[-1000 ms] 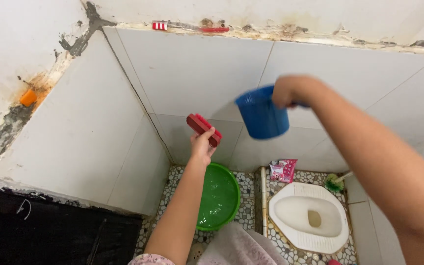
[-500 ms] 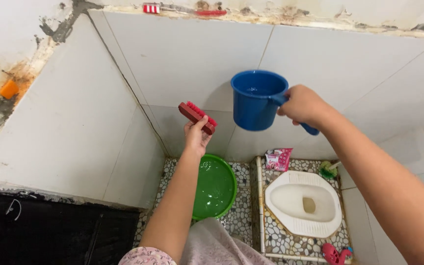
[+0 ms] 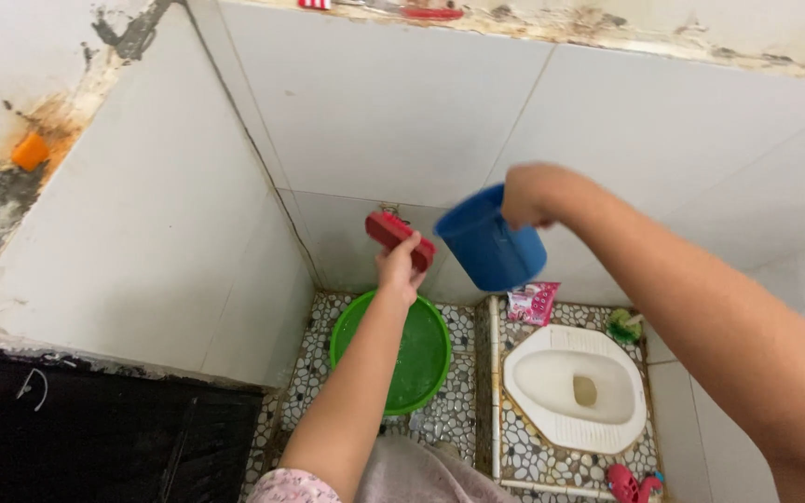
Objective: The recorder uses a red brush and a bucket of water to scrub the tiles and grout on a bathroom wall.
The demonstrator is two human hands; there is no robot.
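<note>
Head view. Blue mug (image 3: 491, 240) motion-blurred, handle hidden under right hand (image 3: 525, 196); contents not visible. Red items on ledge at top edge cut off by frame. Pink slipper (image 3: 628, 484) at bottom right partly cut off.

Right hand, centre frame: fingers wrapped tight round mug, mug tilted toward tiled wall (image 3: 402, 121).

Left hand (image 3: 401, 265), just left of mug: closed round red scrub brush (image 3: 399, 238), brush near wall; contact unclear.

Below: green basin (image 3: 393, 349), white squat pan (image 3: 575, 388), pink sachet (image 3: 533, 302).

Glossy blue plastic mug (image 3: 491, 242) and red plastic brush (image 3: 399, 238) are showing against smooth glazed wall tiles (image 3: 393, 112); pebbled floor (image 3: 463, 401) is looking rough.
</note>
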